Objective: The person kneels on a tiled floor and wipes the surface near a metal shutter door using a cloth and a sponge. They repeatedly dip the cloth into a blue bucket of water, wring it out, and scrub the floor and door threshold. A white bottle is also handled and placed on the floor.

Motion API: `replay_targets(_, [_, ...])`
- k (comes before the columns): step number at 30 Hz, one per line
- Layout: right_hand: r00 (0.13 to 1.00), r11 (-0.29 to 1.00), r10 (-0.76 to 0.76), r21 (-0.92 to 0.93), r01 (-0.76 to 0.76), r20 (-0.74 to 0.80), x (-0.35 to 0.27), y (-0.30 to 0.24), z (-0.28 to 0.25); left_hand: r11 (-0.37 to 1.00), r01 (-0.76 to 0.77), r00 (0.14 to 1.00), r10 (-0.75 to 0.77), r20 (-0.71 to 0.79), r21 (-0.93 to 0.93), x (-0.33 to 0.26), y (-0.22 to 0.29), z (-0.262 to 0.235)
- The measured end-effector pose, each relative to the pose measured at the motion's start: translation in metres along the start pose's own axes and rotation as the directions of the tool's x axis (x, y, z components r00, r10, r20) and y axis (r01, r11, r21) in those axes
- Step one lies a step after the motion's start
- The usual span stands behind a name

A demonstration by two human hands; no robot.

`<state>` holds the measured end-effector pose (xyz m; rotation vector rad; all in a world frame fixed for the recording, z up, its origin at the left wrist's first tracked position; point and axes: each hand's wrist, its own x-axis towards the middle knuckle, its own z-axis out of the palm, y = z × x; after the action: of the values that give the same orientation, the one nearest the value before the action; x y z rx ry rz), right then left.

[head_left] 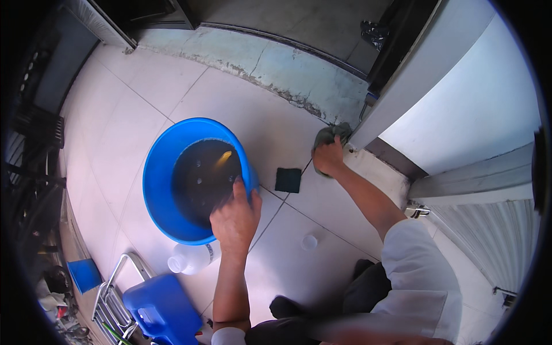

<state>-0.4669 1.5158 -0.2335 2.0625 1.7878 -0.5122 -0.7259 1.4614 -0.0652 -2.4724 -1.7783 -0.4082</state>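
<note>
A large blue bucket point(158, 190) stands on the tiled floor, with dark murky water point(195, 178) in it. My left hand point(234, 224) is closed on the bucket's near right rim, thumb outside and fingers over the inner side. Farther right, my right hand point(329, 158) presses a bunched dark green cloth point(339, 132) to the floor, by the foot of the door frame. A square dark green scouring pad point(288, 180) lies flat on the tiles between the bucket and my right hand.
Near the bucket are a white plastic bottle point(190, 260) on its side, a blue jerrycan point(164, 307), a folded metal frame point(115, 293) and a small blue container point(84, 275). A small clear cup point(309, 242) sits closer to me. A worn raised sill point(259, 63) runs along the far side.
</note>
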Motion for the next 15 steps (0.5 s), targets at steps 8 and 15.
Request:
replay_targets(8, [0.956, 0.987, 0.103, 0.145, -0.065, -0.275, 0.026, 0.014, 0.024, 0.998, 0.026, 0.997, -0.03, 0.07, 0.053, -0.001, 0.001, 0.0])
replay_targets(15, [0.926, 0.958, -0.249, -0.212, 0.193, -0.285, -0.055, 0.005, 0.059, 1.0, -0.011, 0.999, 0.01, 0.031, 0.027, -0.001, 0.0, 0.0])
